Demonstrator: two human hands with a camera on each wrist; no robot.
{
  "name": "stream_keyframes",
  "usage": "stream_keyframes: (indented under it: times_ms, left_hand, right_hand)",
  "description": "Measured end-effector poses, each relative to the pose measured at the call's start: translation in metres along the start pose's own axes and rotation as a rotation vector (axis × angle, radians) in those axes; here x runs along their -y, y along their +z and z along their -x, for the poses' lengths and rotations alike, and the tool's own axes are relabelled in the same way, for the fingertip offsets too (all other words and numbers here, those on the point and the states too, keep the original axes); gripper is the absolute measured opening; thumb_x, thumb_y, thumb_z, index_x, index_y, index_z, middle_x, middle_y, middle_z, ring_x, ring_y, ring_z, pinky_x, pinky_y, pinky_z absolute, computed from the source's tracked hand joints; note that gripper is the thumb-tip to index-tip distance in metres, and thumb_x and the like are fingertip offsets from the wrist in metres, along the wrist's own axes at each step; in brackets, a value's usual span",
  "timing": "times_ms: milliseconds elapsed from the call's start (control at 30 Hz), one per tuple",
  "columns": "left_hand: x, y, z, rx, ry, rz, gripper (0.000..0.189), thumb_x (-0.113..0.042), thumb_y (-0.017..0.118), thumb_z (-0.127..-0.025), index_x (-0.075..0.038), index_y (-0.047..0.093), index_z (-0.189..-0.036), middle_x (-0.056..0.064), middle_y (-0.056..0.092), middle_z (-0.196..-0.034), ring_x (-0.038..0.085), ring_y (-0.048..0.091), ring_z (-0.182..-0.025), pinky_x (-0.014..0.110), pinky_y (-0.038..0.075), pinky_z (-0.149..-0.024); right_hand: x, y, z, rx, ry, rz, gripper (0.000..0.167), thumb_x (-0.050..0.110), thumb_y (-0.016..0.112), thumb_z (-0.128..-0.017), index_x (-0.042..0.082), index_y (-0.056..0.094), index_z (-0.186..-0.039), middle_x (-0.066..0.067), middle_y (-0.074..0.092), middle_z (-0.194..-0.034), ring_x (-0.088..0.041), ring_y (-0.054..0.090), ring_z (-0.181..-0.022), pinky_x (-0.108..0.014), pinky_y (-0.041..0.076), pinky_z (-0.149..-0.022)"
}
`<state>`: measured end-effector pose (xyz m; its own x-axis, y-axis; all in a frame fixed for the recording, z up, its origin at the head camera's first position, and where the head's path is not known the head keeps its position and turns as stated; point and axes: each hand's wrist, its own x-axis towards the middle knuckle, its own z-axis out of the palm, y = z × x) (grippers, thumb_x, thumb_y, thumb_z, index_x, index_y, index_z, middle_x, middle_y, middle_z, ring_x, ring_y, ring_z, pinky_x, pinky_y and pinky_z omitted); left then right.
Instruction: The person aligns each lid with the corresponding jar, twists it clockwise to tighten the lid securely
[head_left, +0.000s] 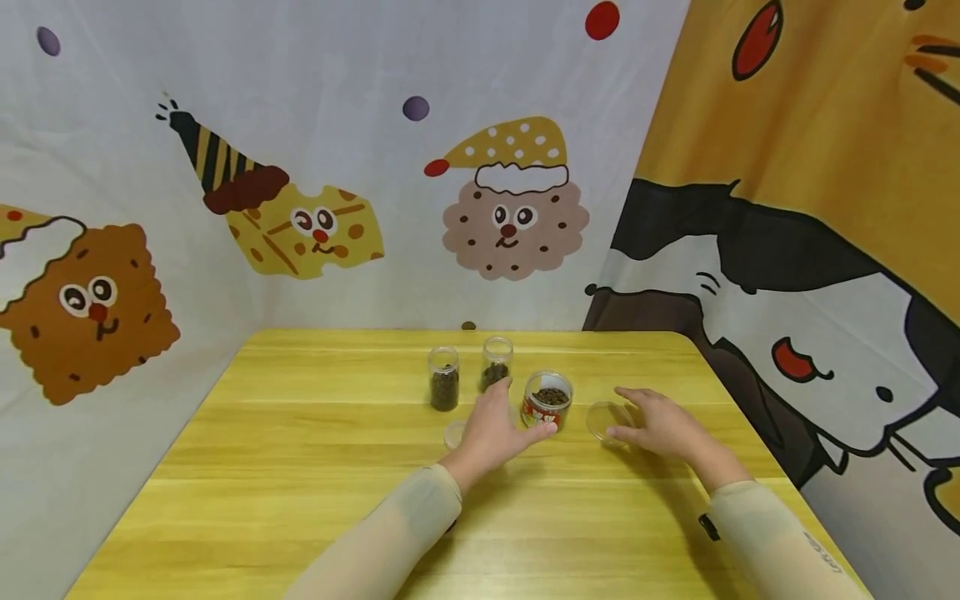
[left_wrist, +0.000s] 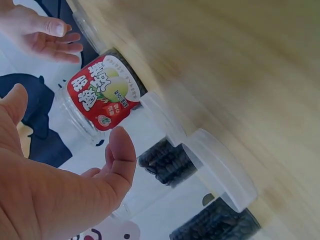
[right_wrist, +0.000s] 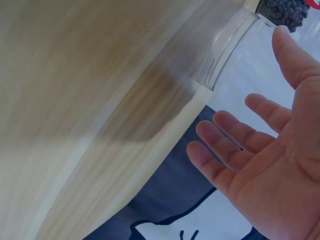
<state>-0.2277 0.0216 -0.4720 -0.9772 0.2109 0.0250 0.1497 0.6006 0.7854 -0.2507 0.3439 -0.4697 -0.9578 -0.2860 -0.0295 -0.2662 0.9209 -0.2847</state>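
My left hand [head_left: 491, 433] hovers in front of a clear jar with a red label [head_left: 546, 414], thumb and fingers spread apart with nothing between them. Dark brown pieces lie inside that jar, which has no lid on. On the right, my right hand [head_left: 663, 427] is held beside a round clear lid [head_left: 606, 423], its fingers loosely extended. In the right wrist view the palm [right_wrist: 280, 170] shows bare and the lid [right_wrist: 227, 50] lies apart from the fingertips. Whether the left fingertips touch the jar behind them cannot be told in the head view.
Two uncapped clear jars of dark pieces stand farther left: a fuller jar [head_left: 444, 387] and a less filled jar [head_left: 495, 367], partly behind the left hand. A pale lid [head_left: 453, 435] lies by the left wrist. A second pale lid [left_wrist: 162, 117] shows in the left wrist view.
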Motion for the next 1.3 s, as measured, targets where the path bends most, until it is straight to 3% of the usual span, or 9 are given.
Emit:
stream_keyframes:
  times_ms: [200,533,733,1033,1300]
  left_hand:
    - [-0.006,0.006,-0.011,0.008,-0.028,0.053,0.115,-0.062,0.084,-0.086,-0.008,0.026,-0.169,0.020,0.037,-0.171,0.042,0.037,-0.158,0.062,0.041,-0.123]
    - [-0.011,0.023,-0.022,0.000,-0.022,0.058,0.126,-0.053,0.095,-0.077,-0.003,0.024,-0.168,0.023,0.042,-0.167,0.042,0.044,-0.153,0.058,0.043,-0.124]
    - [-0.015,0.030,-0.026,0.010,-0.034,0.037,0.132,-0.058,0.096,-0.073,-0.004,0.022,-0.169,0.020,0.042,-0.167,0.042,0.046,-0.152,0.059,0.041,-0.124]
    - [-0.016,0.041,-0.032,-0.013,-0.065,0.066,0.124,-0.046,0.096,-0.078,-0.004,0.023,-0.168,0.021,0.046,-0.164,0.038,0.049,-0.150,0.055,0.044,-0.123]
    - [-0.019,0.044,-0.035,-0.026,-0.122,0.047,0.124,-0.049,0.097,-0.076,-0.004,0.026,-0.167,0.019,0.050,-0.162,0.040,0.052,-0.146,0.058,0.047,-0.120]
  right_hand:
    - [0.001,0.002,-0.002,0.024,-0.010,0.015,0.090,0.059,0.078,-0.093,0.005,0.050,-0.159,-0.032,0.054,-0.154,-0.055,0.053,-0.140,-0.071,0.047,-0.111]
    - [0.004,0.003,-0.003,0.040,-0.015,0.031,0.094,0.063,0.078,-0.090,0.004,0.050,-0.158,-0.032,0.055,-0.153,-0.055,0.055,-0.138,-0.071,0.048,-0.110]
    - [0.004,0.006,-0.003,0.050,-0.023,0.033,0.094,0.063,0.079,-0.090,0.004,0.051,-0.158,-0.032,0.055,-0.153,-0.054,0.056,-0.138,-0.070,0.048,-0.110]
    - [0.010,0.009,-0.003,0.066,-0.032,0.039,0.091,0.061,0.079,-0.091,0.004,0.052,-0.157,-0.033,0.055,-0.152,-0.055,0.056,-0.137,-0.072,0.048,-0.110]
    - [0.012,0.010,-0.002,0.055,-0.037,0.065,0.088,0.059,0.081,-0.090,0.004,0.055,-0.154,-0.032,0.058,-0.149,-0.054,0.059,-0.134,-0.070,0.051,-0.107]
